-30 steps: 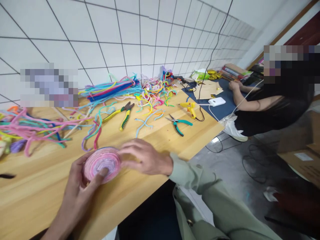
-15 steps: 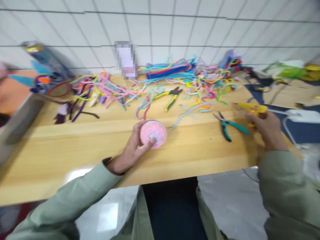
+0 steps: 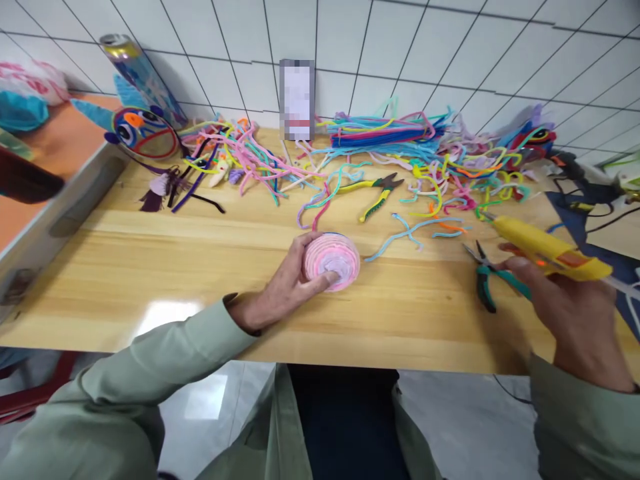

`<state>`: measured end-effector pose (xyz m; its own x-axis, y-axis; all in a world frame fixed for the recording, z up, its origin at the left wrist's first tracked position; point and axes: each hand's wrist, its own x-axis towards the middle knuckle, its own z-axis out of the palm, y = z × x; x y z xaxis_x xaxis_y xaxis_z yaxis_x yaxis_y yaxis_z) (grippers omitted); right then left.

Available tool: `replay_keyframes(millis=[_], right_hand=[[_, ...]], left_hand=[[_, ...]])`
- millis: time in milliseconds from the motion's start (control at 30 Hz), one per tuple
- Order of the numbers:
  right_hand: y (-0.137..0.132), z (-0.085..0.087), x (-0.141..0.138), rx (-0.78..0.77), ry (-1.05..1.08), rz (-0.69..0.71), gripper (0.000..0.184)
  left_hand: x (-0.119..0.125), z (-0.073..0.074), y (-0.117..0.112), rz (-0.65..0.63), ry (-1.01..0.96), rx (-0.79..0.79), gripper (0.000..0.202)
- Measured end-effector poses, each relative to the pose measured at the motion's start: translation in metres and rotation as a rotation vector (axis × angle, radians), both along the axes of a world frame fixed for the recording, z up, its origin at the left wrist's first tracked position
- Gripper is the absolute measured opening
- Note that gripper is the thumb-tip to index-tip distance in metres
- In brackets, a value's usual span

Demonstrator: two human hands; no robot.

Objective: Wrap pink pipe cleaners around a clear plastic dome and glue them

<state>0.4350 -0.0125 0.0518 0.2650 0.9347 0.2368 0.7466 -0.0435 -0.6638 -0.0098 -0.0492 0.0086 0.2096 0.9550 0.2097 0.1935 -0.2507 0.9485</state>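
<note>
My left hand grips a round coil of pink and lilac pipe cleaners, the thumb lying across its pale centre. My right hand is wrapped round a yellow hot glue gun, whose nozzle points left. A small orange light glows on the gun's side. Partly behind that hand, teal-handled long-nose pliers lie on the wooden table. Light-blue pipe cleaner pieces lie between the two hands. Beyond them rest yellow-and-green cutting pliers.
Loose pink pipe cleaners and a bundle of blue ones spread along the tiled wall. A phone-like blurred panel leans there. At left stand a drink can and a blue-eared craft face. A white cord trails right.
My right hand has lifted the glue gun and brought it nearer to me, over the teal pliers' handles. My left hand keeps hold of the coil. The camera view has shifted.
</note>
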Motion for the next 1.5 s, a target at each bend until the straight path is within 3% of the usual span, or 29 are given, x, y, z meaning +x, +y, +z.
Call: replay_keyframes(millis=[33, 67, 167, 267, 367, 567, 800, 1233, 1500], right_hand=[[-0.012, 0.005, -0.022, 0.018, 0.076, -0.024, 0.047], [-0.023, 0.009, -0.044, 0.007, 0.112, 0.040, 0.047], [-0.043, 0.021, -0.094, 0.063, 0.013, 0.434, 0.029], [-0.041, 0.028, -0.117, 0.084, -0.027, 0.767, 0.023], [-0.032, 0.028, -0.124, 0.056, -0.009, 0.924, 0.031], [-0.028, 0.022, -0.134, 0.045, -0.046, 0.835, 0.028], [-0.015, 0.016, -0.137, 0.048, 0.023, 0.945, 0.030], [-0.015, 0.012, -0.145, 0.044, 0.005, 0.917, 0.025], [-0.014, 0.009, -0.145, 0.017, 0.020, 0.909, 0.022]], left_hand=[[0.000, 0.000, 0.000, 0.000, -0.001, -0.004, 0.070], [0.000, 0.000, -0.001, 0.000, -0.004, -0.009, 0.070], [0.000, 0.000, -0.002, 0.000, -0.014, -0.034, 0.071], [-0.001, -0.002, -0.002, -0.003, -0.017, -0.036, 0.073], [0.000, -0.003, -0.001, -0.005, -0.014, -0.018, 0.073], [0.000, 0.000, -0.001, -0.018, -0.045, -0.024, 0.066], [0.000, 0.002, 0.000, 0.002, -0.086, -0.081, 0.063], [0.002, 0.004, 0.000, 0.032, -0.049, -0.034, 0.070], [0.002, -0.003, 0.001, 0.066, -0.008, 0.014, 0.069]])
